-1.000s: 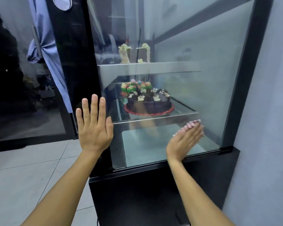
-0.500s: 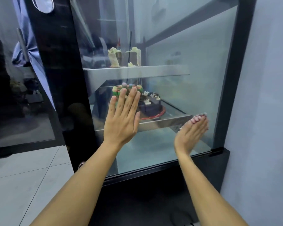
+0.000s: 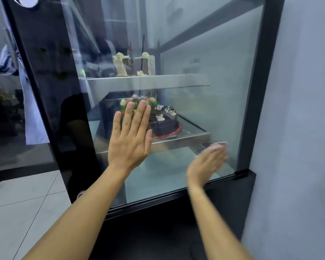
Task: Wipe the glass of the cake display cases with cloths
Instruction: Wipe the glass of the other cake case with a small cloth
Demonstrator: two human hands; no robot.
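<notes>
A tall black-framed cake display case fills the view, with its side glass pane (image 3: 210,59) facing me. My left hand (image 3: 130,139) lies flat against the glass with straight fingers, in front of the middle shelf. My right hand (image 3: 207,162), blurred, is held edge-on with straight fingers low on the pane near the right frame post. No cloth is in either hand. Behind the glass, a chocolate cake (image 3: 164,121) on a red board and a colourful cake (image 3: 139,101) sit on the middle shelf. Pale cake pieces (image 3: 120,63) stand on the upper shelf.
A grey wall (image 3: 298,109) stands close on the right of the case. The black case base (image 3: 158,231) is below the glass. Pale floor tiles (image 3: 21,203) lie to the left. A blue-white cloth (image 3: 29,113) hangs behind the dark front glass at left.
My left hand slid from the black corner post rightward onto the side glass and now covers part of the cakes. My right hand stayed low near the right post. The view shifted.
</notes>
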